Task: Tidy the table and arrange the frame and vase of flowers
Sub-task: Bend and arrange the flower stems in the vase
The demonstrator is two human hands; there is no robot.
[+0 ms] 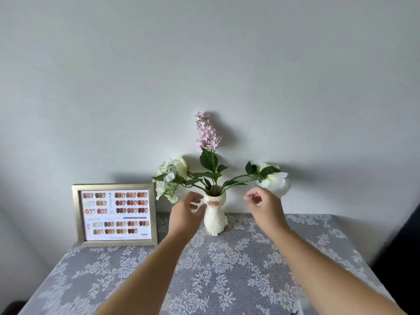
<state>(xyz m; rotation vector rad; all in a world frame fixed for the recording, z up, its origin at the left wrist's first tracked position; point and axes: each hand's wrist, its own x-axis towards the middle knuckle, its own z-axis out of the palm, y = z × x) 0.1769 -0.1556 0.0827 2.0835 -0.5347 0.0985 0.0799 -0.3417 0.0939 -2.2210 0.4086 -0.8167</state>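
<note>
Lace tablecloth, frame beside vase

Place: looking like a home room | Evidence: lace floral tablecloth covering a table against a plain white wall | cat-shaped vase and gold frame standing as decor

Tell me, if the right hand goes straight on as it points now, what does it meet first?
Probably the white flower drooping right of the vase. The right hand points up and away toward it, fingers loosely curled. Depth is unclear, so it could pass in front.
</note>
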